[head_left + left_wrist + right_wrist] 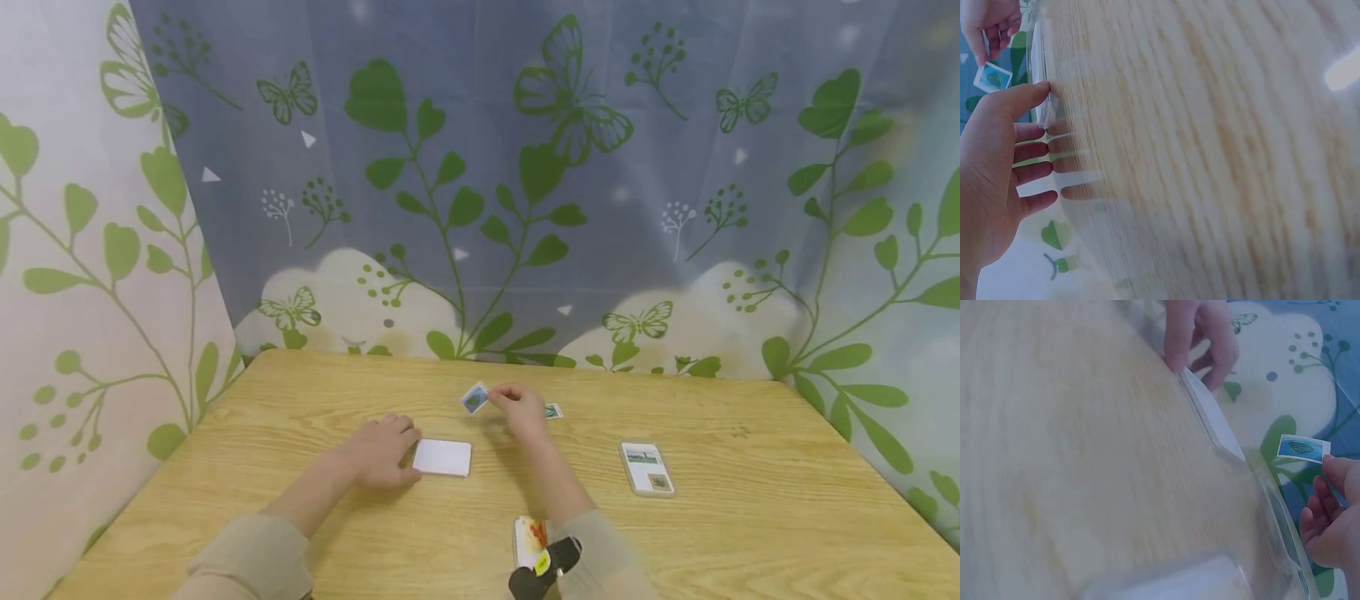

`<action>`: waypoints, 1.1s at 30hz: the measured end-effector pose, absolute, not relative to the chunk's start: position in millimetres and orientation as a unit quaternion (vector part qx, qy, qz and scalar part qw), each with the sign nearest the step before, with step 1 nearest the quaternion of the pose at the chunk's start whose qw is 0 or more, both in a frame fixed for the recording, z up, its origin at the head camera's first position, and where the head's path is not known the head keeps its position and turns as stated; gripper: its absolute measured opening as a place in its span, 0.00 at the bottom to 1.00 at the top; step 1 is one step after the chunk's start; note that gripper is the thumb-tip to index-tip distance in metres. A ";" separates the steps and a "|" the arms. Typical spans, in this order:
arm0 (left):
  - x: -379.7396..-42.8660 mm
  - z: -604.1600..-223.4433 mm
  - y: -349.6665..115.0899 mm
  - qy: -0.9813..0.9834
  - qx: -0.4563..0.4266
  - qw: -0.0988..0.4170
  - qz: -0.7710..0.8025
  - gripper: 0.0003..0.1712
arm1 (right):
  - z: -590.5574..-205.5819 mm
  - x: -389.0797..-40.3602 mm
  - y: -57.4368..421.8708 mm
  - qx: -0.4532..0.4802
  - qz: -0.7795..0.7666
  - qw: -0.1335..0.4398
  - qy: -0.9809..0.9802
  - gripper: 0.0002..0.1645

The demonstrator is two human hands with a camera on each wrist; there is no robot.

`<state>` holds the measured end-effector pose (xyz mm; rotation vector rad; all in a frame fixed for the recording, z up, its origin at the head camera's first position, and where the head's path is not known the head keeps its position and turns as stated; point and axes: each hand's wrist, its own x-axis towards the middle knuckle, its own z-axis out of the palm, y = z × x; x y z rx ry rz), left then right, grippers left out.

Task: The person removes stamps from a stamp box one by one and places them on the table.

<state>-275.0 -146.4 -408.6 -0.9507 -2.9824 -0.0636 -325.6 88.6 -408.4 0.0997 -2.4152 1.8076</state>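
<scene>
My right hand (pixel 521 410) pinches a small postage stamp (pixel 474 398) by one edge, between thumb and finger. The stamp has a white toothed border and a green shape on blue; the right wrist view shows its picture side (pixel 1300 447). It is held up above the table, toward the back. My left hand (pixel 381 452) rests on the table at the left end of a flat white stack (pixel 442 457). In the left wrist view the left thumb (pixel 1034 94) touches the stack's clear edge, and the other fingers lie fairly straight.
Another stamp (pixel 553 411) lies behind the right hand. A clear case with a printed white card (pixel 647 469) lies to the right. Nearer me, a white stack with an orange-red picture (pixel 531 537) is partly covered by the black wrist device (pixel 543 568). A patterned curtain (pixel 480 208) hangs behind the wooden table (pixel 360 542).
</scene>
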 end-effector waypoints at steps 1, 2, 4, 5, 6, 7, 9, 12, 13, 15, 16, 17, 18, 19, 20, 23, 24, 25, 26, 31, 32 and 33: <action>-275.0 -408.5 -146.3 -0.953 -0.301 0.002 -0.021 0.35 | -408.3 -326.5 92.3 0.028 0.601 0.065 -0.796 0.11; -275.2 -408.9 -146.2 -0.954 -0.300 0.000 -0.020 0.35 | -408.5 -327.2 96.3 0.022 0.600 0.068 -0.796 0.12; -275.0 -408.5 -145.5 -0.954 -0.299 -0.001 -0.017 0.35 | -408.1 -327.5 105.3 0.013 0.600 0.073 -0.796 0.12; -275.0 -408.5 -145.1 -0.954 -0.299 0.000 -0.016 0.35 | -408.1 -327.8 110.0 0.007 0.599 0.075 -0.797 0.13; -275.0 -408.4 -144.7 -0.954 -0.299 0.000 -0.015 0.35 | -407.8 -328.0 114.7 -0.002 0.599 0.076 -0.797 0.13; -274.9 -408.1 -144.5 -0.954 -0.299 0.000 -0.016 0.35 | -407.4 -328.0 119.4 -0.011 0.597 0.078 -0.798 0.13; -274.3 -407.3 -144.1 -0.955 -0.297 0.001 -0.017 0.35 | -407.3 -328.9 128.8 -0.022 0.599 0.081 -0.796 0.13; -274.1 -406.7 -143.9 -0.956 -0.294 0.000 -0.019 0.35 | -408.0 -331.2 141.6 -0.039 0.607 0.084 -0.789 0.14; -273.8 -406.2 -143.9 -0.956 -0.293 0.000 -0.020 0.35 | -408.5 -331.9 145.5 -0.044 0.612 0.085 -0.785 0.14; -273.5 -405.8 -143.9 -0.956 -0.292 -0.002 -0.020 0.35 | -409.3 -332.7 152.6 -0.052 0.621 0.086 -0.778 0.15; -273.4 -405.6 -143.9 -0.956 -0.291 -0.003 -0.020 0.35 | -410.1 -333.0 155.6 -0.056 0.621 0.086 -0.777 0.15; -273.2 -405.6 -143.9 -0.957 -0.291 -0.004 -0.021 0.35 | -410.8 -333.1 158.4 -0.059 0.621 0.086 -0.777 0.15; -273.1 -405.5 -143.9 -0.957 -0.290 -0.005 -0.022 0.35 | -411.9 -333.4 160.8 -0.064 0.620 0.088 -0.777 0.15; -272.7 -405.3 -143.8 -0.957 -0.290 -0.006 -0.023 0.35 | -412.8 -333.3 163.0 -0.068 0.618 0.090 -0.778 0.15; -272.6 -405.3 -143.8 -0.957 -0.289 -0.006 -0.022 0.35 | -413.6 -332.9 164.9 -0.070 0.614 0.091 -0.781 0.15; -272.1 -404.9 -143.7 -0.956 -0.292 -0.002 -0.018 0.35 | -415.4 -331.6 169.1 -0.082 0.608 0.088 -0.785 0.15; -272.1 -404.7 -143.7 -0.956 -0.294 0.000 -0.017 0.35 | -415.7 -331.1 170.2 -0.087 0.609 0.084 -0.784 0.15; -271.9 -404.4 -143.7 -0.955 -0.296 0.002 -0.016 0.34 | -415.5 -330.3 171.3 -0.089 0.608 0.080 -0.785 0.16; -272.1 -404.5 -143.7 -0.955 -0.297 0.004 -0.015 0.34 | -415.7 -329.7 172.5 -0.091 0.607 0.076 -0.786 0.16; -272.3 -403.8 -143.6 -0.953 -0.302 0.010 -0.012 0.33 | -416.6 -328.2 177.8 -0.094 0.595 0.075 -0.795 0.16; -272.3 -403.6 -143.5 -0.953 -0.302 0.010 -0.011 0.33 | -417.1 -328.0 178.8 -0.093 0.589 0.077 -0.799 0.16; -272.3 -403.3 -143.3 -0.953 -0.303 0.009 -0.013 0.33 | -417.5 -328.2 179.8 -0.094 0.583 0.079 -0.803 0.15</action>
